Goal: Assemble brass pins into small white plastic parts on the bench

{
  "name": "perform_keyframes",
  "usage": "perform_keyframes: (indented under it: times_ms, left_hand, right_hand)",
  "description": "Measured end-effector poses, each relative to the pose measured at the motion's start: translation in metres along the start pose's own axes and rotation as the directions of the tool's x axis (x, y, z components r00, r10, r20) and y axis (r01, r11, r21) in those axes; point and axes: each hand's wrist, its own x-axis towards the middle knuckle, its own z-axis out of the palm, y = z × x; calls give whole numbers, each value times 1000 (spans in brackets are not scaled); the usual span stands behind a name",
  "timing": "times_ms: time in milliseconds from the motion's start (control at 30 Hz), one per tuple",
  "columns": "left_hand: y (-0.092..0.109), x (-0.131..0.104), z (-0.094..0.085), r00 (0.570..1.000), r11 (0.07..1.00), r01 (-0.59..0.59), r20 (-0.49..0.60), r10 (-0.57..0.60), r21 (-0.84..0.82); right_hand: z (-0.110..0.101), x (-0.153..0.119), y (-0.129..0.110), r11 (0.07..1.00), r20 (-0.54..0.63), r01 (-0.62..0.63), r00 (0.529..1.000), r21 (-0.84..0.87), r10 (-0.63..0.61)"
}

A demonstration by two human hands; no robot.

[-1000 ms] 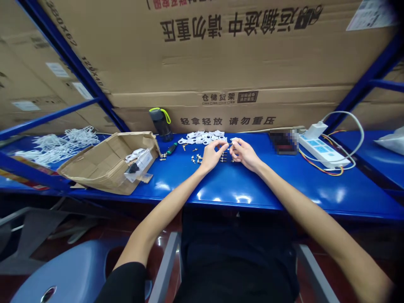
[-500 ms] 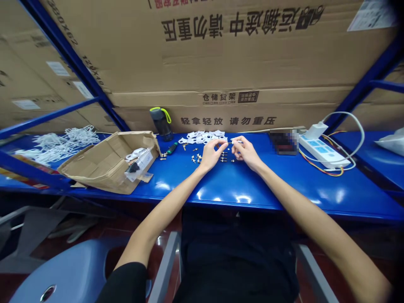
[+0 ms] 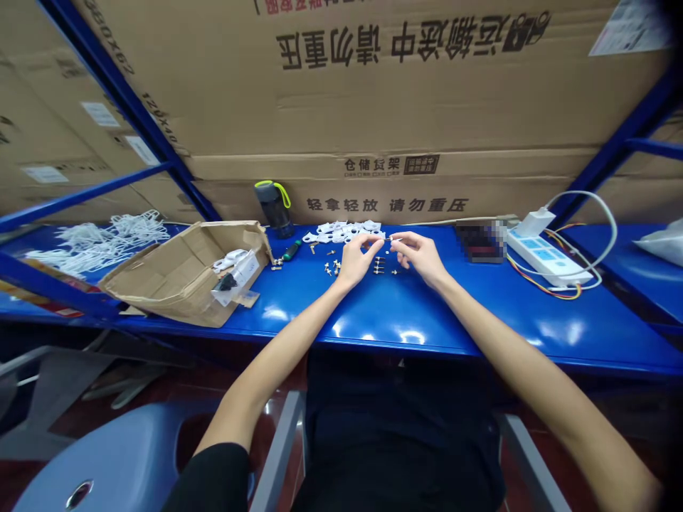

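Over the blue tabletop, my left hand (image 3: 357, 260) pinches one end of a small thin metal part (image 3: 388, 240), thumb against forefinger. From the other side my right hand (image 3: 421, 257) closes thumb and forefinger on its opposite end, where a bit of white shows. Its exact kind is too small to make out. Just below the fingers, several small pin-like metal pieces (image 3: 379, 265) lie in a row, with one more piece (image 3: 395, 272) to their right. Left of my left hand are loose brass-coloured pieces (image 3: 336, 267). White plastic parts with round holes (image 3: 341, 231) are heaped behind it.
An open cardboard box (image 3: 160, 284) stands at left, with white cords (image 3: 107, 242) beyond it. A dark bottle (image 3: 274, 210) and a green-handled tool (image 3: 292, 249) are nearby. At right are a dark, partly blurred box (image 3: 477, 242) and a power strip (image 3: 549, 256) with cables.
My fingertips have come slightly closer together, and less of the thin part shows between them. My right hand has turned a little. The other things stay in place.
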Motion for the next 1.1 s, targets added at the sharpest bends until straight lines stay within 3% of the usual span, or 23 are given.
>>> perform_keyframes:
  times_ms: [367, 733, 1100]
  left_hand:
    - [0, 0, -4, 993, 990, -102, 62, 96, 94]
    - [-2, -1, -10, 975, 942, -193, 163, 152, 276]
    - [-5, 0, -10, 971, 939, -210, 168, 169, 271]
  right_hand:
    - [-11, 3, 5, 972, -6, 105, 994, -209, -109]
    - [-14, -1, 2, 838, 80, 284, 957, -466, -280]
    - [-17, 3, 6, 790, 117, 322, 944, -521, -308]
